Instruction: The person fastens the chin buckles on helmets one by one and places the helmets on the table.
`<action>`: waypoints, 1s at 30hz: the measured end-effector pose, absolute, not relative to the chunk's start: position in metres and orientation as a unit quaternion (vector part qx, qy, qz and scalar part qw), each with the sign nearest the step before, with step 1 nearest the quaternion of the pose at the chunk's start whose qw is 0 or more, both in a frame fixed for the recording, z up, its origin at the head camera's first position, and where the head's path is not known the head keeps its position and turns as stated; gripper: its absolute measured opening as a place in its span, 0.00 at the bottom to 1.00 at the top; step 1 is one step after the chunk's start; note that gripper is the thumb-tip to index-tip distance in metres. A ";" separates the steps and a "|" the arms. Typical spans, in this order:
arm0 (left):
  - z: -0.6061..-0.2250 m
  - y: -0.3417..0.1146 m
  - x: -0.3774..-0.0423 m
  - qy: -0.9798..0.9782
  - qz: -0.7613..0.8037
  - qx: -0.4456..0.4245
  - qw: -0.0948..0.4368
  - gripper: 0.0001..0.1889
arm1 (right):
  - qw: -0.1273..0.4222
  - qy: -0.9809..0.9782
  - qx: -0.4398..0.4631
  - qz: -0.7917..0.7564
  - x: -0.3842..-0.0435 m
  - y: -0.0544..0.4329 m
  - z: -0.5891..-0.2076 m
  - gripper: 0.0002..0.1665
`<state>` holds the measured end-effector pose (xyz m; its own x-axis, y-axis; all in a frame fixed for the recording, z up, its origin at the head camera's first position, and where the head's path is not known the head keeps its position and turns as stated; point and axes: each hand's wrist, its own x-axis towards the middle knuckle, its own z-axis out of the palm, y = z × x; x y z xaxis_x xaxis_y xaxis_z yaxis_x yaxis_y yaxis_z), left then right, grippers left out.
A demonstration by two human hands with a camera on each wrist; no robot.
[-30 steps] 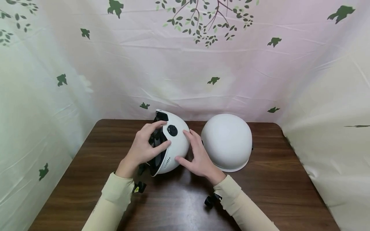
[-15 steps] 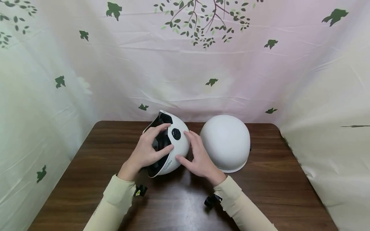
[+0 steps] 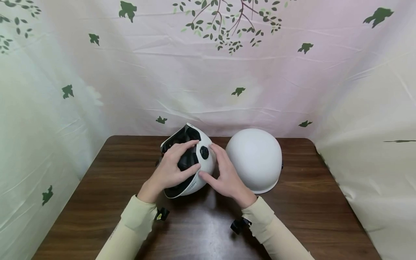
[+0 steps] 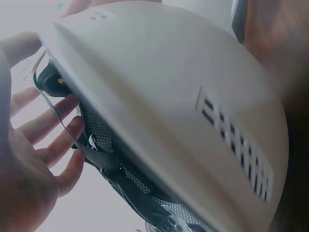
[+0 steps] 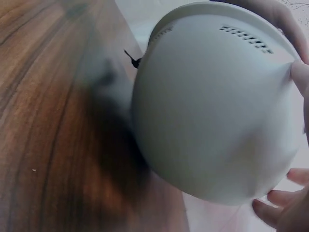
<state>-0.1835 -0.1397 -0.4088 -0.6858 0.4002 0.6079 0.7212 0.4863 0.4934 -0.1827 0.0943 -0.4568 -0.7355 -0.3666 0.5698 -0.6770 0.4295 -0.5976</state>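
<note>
A white helmet (image 3: pixel 208 167) lies tipped on its side, its black-lined opening facing up and left. A round black fitting (image 3: pixel 204 152) sits on its shell. My left hand (image 3: pixel 172 168) grips it at the rim, thumb and fingertips on the edge. In the left wrist view, other fingers reach toward the opening beside a dark strap (image 4: pixel 104 159). My right hand (image 3: pixel 226 179) holds the rounded shell from the right, thumb and fingers spread around it. Vent slots (image 5: pixel 246 38) show on the shell in the right wrist view. The shell's underside is hidden in the head view.
A second white helmet (image 3: pixel 255 159) sits dome-up just right of my right hand. Both rest toward the back of a dark wooden table (image 3: pixel 208 231). A pale curtain (image 3: pixel 201 79) with leaf and bird prints hangs right behind the table's back edge.
The held helmet has turned so that more of its black inside shows, and its round black fitting has shifted right. Both hands stay on it, the left moving slightly right. The second helmet stays put.
</note>
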 end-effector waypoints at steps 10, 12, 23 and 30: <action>-0.411 -0.129 -0.182 -0.845 -0.372 -0.341 0.177 0.31 | 0.146 -0.829 0.300 0.448 -0.176 0.097 -0.450 0.50; -0.411 -0.128 -0.182 -0.846 -0.369 -0.344 0.174 0.32 | 0.134 -0.830 0.289 0.458 -0.175 0.097 -0.451 0.48; -0.412 -0.135 -0.181 -0.839 -0.388 -0.327 0.197 0.31 | 0.099 -0.806 0.262 0.522 -0.176 0.098 -0.459 0.46; -0.413 -0.150 -0.183 -0.821 -0.417 -0.307 0.242 0.28 | 0.079 -0.808 0.253 0.526 -0.178 0.102 -0.465 0.47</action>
<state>-0.1834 -0.1500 -0.4130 -0.6948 0.3020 0.6527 0.7052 0.4638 0.5362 -0.1775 0.1021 -0.4647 -0.8599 -0.3250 0.3936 -0.4914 0.3189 -0.8104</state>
